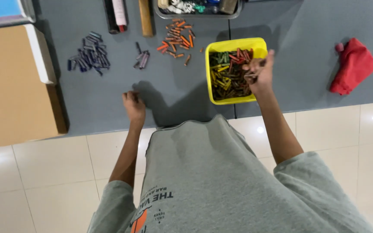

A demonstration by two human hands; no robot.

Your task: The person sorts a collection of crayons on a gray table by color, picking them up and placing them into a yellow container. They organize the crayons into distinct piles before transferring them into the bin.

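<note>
A yellow square tub (234, 44) full of mixed-colour crayons stands on the grey mat. My right hand (259, 71) hovers over its right side, fingers closed around a few dark crayons. My left hand (133, 105) rests on the mat near the front edge, curled into a loose fist; whether it holds anything is hidden. Sorted heaps lie further back: dark blue crayons (89, 56) at the left, a few purple crayons (142, 58) in the middle, orange crayons (176, 38) beside the tub.
A red cloth (353, 65) lies at the right of the mat. A grey tray (197, 9) of odds and ends sits at the back, with a wooden stick (145, 17) and a dark box (116, 15). A brown board (11, 86) lies at the left.
</note>
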